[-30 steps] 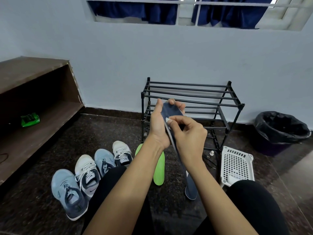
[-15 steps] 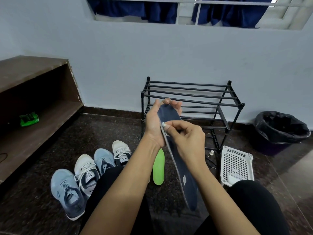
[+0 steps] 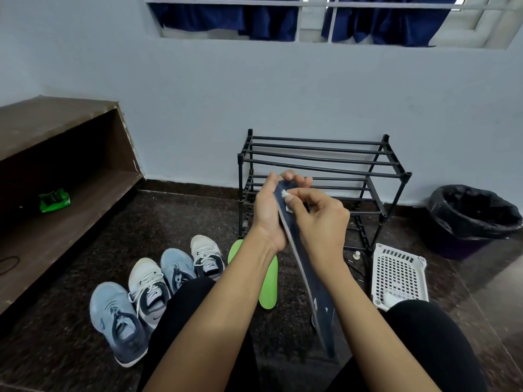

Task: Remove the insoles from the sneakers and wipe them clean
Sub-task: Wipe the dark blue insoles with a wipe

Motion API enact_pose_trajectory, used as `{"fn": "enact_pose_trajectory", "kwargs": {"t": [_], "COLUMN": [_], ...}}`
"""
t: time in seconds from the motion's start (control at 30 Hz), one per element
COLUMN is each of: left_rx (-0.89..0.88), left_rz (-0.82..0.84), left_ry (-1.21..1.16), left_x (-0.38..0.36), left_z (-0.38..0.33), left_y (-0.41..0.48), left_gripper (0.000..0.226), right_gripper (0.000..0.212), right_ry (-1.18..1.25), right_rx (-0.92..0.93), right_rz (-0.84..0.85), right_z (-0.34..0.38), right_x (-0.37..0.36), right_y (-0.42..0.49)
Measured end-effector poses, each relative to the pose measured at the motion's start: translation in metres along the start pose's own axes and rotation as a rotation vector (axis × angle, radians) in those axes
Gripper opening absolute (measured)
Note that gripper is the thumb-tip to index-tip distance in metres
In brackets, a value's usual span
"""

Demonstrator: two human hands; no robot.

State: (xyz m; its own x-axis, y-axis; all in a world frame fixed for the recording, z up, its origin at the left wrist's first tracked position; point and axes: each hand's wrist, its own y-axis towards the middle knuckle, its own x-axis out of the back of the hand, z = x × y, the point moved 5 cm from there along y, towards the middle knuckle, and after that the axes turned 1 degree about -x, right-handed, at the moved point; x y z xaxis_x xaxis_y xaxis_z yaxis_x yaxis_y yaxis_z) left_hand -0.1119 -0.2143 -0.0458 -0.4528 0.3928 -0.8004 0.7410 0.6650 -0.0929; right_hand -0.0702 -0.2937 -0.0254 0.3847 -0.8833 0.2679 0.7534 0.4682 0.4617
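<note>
A long dark blue insole (image 3: 310, 267) stands nearly on edge in front of me. My left hand (image 3: 268, 210) grips its upper end, fingers curled over the top. My right hand (image 3: 319, 222) pinches a small white wipe (image 3: 286, 197) and presses it against the insole near the top. A green insole (image 3: 268, 284) lies on the floor behind my arms, partly hidden. Several sneakers (image 3: 147, 290), blue and white, stand in a row on the floor at the left.
A black metal shoe rack (image 3: 319, 162) stands against the wall ahead. A white perforated basket (image 3: 399, 275) lies right of my hands, a black-lined bin (image 3: 472, 213) farther right. A wooden shelf (image 3: 65, 199) with a green packet (image 3: 53, 200) is at the left. My knees fill the foreground.
The insole has swung lower and closer to me while my left hand kept its hold. My right hand with the wipe has moved a little up along the insole's upper part.
</note>
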Motion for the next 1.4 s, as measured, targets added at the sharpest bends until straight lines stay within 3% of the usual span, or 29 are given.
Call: {"fn": "enact_pose_trajectory", "kwargs": {"t": [0.13,0.2,0.4,0.63,0.9,1.03,1.27,1.4], "left_rx": [-0.019,-0.026,-0.019,-0.007,-0.04,-0.045,0.0,0.002], "left_rz": [-0.013,-0.007,0.016,-0.016,-0.036,-0.019,-0.005,-0.024], "left_ry": [-0.057,-0.065,-0.048,-0.008,-0.082,-0.072,-0.024,-0.038], "left_x": [0.003,0.001,-0.004,-0.001,-0.001,-0.003,-0.003,0.0], "left_z": [-0.009,-0.009,-0.002,0.001,-0.01,-0.007,0.001,-0.006], "left_y": [0.006,0.007,0.004,0.003,0.009,0.009,0.003,0.003], "left_gripper": [0.043,0.044,0.042,0.044,0.041,0.041,0.039,0.036], "right_gripper": [0.007,0.005,0.002,0.006,0.007,0.003,0.007,0.001], "right_ry": [0.05,0.056,-0.05,-0.293,-0.1,-0.056,-0.213,-0.042], "right_rx": [-0.07,-0.084,-0.043,0.171,-0.082,-0.058,0.159,0.027], "right_rz": [0.177,0.186,-0.006,-0.152,0.14,0.038,-0.15,0.036], "right_z": [0.0,0.0,-0.006,0.004,-0.009,-0.01,-0.001,0.0], "right_x": [0.002,0.005,0.002,0.003,0.011,0.009,0.002,0.001], "right_y": [-0.014,-0.017,-0.011,-0.001,-0.01,-0.01,-0.003,-0.004]}}
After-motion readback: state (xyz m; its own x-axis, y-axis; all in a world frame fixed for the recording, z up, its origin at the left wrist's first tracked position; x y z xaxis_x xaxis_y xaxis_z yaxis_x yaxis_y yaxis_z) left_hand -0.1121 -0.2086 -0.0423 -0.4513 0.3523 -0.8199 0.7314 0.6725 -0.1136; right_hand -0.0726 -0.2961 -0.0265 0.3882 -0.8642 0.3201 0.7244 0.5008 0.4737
